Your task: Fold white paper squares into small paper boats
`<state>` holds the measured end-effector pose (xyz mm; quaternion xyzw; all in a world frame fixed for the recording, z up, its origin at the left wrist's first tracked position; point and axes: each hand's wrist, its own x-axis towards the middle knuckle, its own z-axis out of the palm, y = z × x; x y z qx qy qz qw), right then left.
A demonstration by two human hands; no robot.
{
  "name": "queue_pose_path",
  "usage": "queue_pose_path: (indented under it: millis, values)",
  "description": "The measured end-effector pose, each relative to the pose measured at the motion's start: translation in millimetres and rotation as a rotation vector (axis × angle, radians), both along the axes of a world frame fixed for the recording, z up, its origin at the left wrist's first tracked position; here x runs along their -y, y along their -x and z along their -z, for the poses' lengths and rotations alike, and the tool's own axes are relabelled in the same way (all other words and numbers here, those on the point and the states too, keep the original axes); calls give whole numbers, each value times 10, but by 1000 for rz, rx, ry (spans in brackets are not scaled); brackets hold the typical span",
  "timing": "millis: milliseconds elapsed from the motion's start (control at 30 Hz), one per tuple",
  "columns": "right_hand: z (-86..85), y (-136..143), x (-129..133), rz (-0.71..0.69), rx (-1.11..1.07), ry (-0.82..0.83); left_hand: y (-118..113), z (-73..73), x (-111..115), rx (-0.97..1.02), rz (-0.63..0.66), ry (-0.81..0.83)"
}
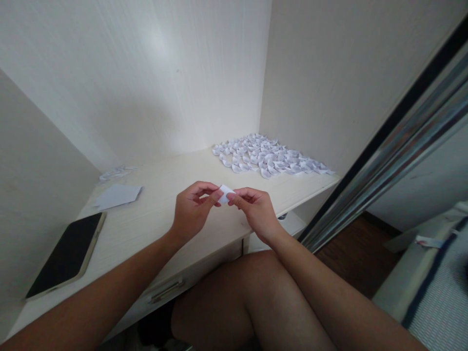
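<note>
A small piece of white paper (225,193) is pinched between my two hands, above the front part of the white desk (161,214). My left hand (193,204) grips its left side between thumb and fingers. On the other side, my right hand (256,207) has its thumb and fingers closed on the right edge. The fingertips cover part of the paper, so its full shape is hidden. Farther back on the right lies a wide spread of curled white paper pieces (268,156).
To the left lie a stack of white paper (119,196), some thin white strips (117,173) and a dark-screened phone (68,256). White panels enclose the desk at the back and sides. Below the desk front is a drawer handle (166,291); a metal-edged door frame (383,131) stands right.
</note>
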<state>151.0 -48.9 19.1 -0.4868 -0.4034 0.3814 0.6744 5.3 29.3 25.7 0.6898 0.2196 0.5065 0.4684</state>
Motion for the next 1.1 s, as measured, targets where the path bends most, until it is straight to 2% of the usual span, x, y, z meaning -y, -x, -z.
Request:
queue_pose_path:
  millis: [133, 300, 400, 533, 633, 733, 867, 1000, 1100]
  values:
    - [0, -9, 8, 15, -8, -3, -20, -7, 1, 56, -4, 72]
    - [36, -19, 1, 1, -5, -44, 10, -5, -23, -4, 10, 96]
    - [46, -27, -1, 0, 92, -91, 40, -1, -33, -61, 33, 10]
    - [29, -47, 21, 79, 306, -161, 64, -5, -35, -153, 48, -138]
    - [5, -57, 44, 121, 414, -210, 68, 1, -40, -192, 63, -165]
    - [-10, -61, 52, 148, 430, -215, 63, 18, -48, -175, 74, -127]
    - [-3, -60, 42, 155, 338, -149, 48, 22, -65, -148, 104, -3]
    - [25, -50, 22, 91, 237, -60, 41, -11, -92, -102, 158, 96]
    - [45, -50, 6, 58, 253, 15, 39, -19, -104, -99, 197, 139]
